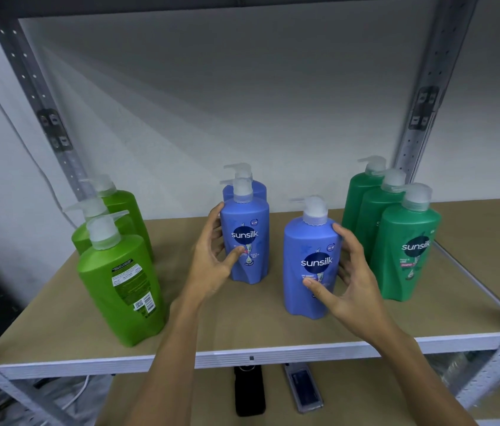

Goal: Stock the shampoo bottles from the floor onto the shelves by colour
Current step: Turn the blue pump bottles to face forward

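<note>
Lime btls (119,287), blue btls (310,265), dk-green btls (405,256); tan shelf (242,327).

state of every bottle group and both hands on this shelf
light green bottles: three upright in a row at left, front one's back label facing out
blue bottles: three upright, mid-shelf
front blue bottle: upright, out of line
dark green bottles: three upright in a row at right
left hand: holds middle blue bottle
right hand: holds front blue bottle

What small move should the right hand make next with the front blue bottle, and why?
Probably slide the front blue bottle left and back, in line behind-row with the middle blue bottle. The right hand already grips it, yet it stands off to the right, near the dark green bottles, while the left hand holds the middle one.
</note>
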